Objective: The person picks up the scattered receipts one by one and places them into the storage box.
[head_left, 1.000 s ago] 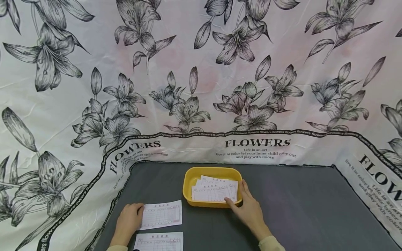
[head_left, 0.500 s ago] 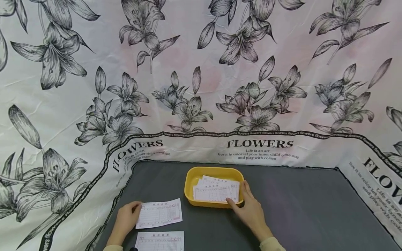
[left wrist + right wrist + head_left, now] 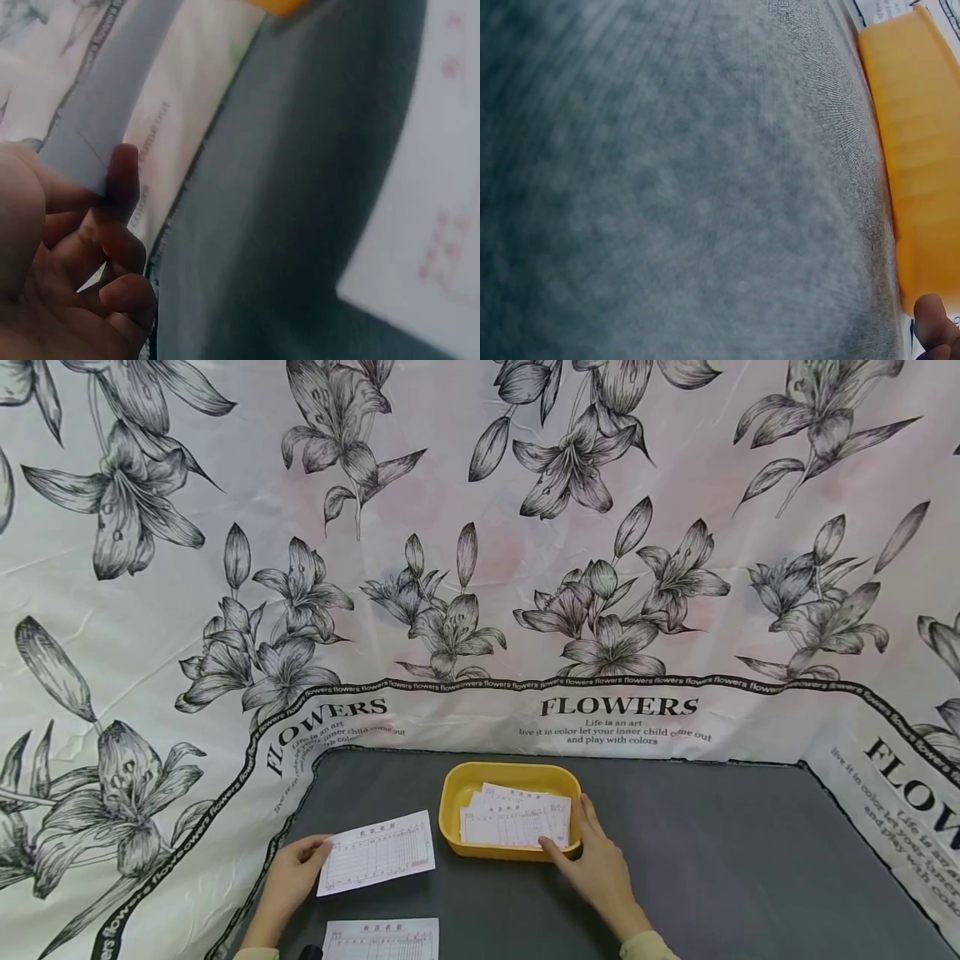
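Note:
My left hand (image 3: 288,870) pinches the left edge of a white printed receipt slip (image 3: 378,853) between thumb and fingers. The slip is tilted, its right end higher; in the left wrist view the pinched slip (image 3: 97,112) shows at its corner. A second receipt slip (image 3: 382,939) lies below it, cut off by the frame's bottom edge. My right hand (image 3: 598,868) holds the right end of a yellow plastic basket (image 3: 487,852), thumb at the front rim and fingers along the right side. Inside the basket several similar slips (image 3: 504,827) overlap.
A dark grey cloth (image 3: 720,852) covers the table. Behind and at both sides stands a white curtain (image 3: 450,718) with flower prints. A small black object (image 3: 311,952) sits at the bottom edge beside the lower slip.
My left hand has drawn the upper slip a little leftward and lifted it, so it now tilts. The right hand and basket have stayed in place.

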### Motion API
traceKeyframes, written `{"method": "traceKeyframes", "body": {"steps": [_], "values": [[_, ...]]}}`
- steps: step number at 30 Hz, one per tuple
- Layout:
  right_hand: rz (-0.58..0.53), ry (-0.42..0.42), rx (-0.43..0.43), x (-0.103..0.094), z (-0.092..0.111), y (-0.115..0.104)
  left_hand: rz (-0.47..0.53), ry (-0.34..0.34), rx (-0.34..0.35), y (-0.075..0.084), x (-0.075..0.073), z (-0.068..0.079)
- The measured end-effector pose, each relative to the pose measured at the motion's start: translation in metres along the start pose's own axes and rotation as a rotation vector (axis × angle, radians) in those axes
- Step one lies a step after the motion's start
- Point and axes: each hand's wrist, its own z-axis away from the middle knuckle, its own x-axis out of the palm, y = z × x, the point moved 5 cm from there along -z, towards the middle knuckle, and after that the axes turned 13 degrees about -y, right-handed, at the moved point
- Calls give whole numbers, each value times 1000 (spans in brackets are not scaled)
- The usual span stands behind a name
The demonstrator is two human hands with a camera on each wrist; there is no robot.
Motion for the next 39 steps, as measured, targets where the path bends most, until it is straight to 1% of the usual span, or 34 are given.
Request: {"method": "traceKeyframes", "body": {"steps": [5, 10, 14, 20, 24, 32, 39], "values": [[2, -6, 2, 1, 2, -1, 95, 4, -9, 8, 6, -1], [5, -5, 6, 0, 1, -2, 154, -9, 10, 17, 17, -8], [7, -10, 15, 0, 1, -2, 159, -3, 38, 22, 28, -12], [5, -6, 12, 0, 1, -3, 177, 16, 49, 30, 41, -18], [6, 2, 8, 0, 1, -3, 172, 10, 72, 37, 50, -22], [-4, -6, 13, 2, 2, -2, 176, 1, 96, 44, 72, -27], [-11, -9, 13, 0, 1, -3, 160, 4, 116, 58, 85, -37]]}}
